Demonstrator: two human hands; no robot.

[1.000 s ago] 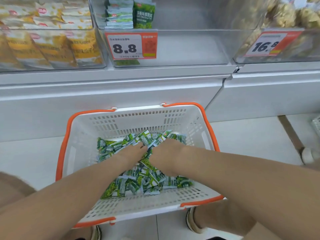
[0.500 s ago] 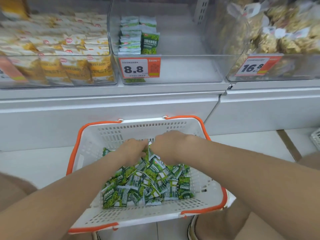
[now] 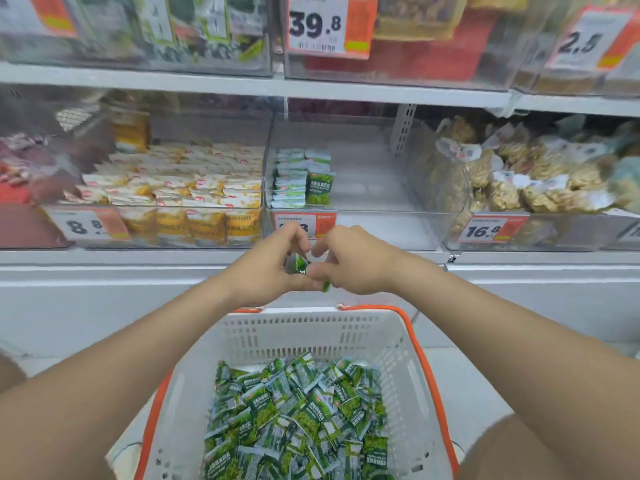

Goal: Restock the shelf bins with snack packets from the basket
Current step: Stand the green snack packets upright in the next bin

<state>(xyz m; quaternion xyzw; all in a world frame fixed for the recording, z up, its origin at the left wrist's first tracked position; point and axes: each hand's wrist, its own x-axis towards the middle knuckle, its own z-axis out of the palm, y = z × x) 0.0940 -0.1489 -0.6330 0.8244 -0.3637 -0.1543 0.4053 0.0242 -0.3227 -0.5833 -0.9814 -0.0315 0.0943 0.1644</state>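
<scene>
1. In the centre of the frame the left hand (image 3: 273, 268) and the right hand (image 3: 356, 263) meet. Their fingers are curled, and together they pinch a few green packets (image 3: 296, 264).
2. The hands are above the far rim of the white basket (image 3: 301, 327) at the bottom centre, which holds a heap of packets (image 3: 294, 417).
3. Behind the hands, the clear bin (image 3: 363, 230) has stacked packets (image 3: 301, 178) at its left side.

Bright, even shop lighting here, hardly a shadow anywhere. The top bins (image 3: 145, 32) are smeared by motion blur, worse toward the sides. The shelf edge (image 3: 346, 91) bows with wide-angle distortion.
</scene>
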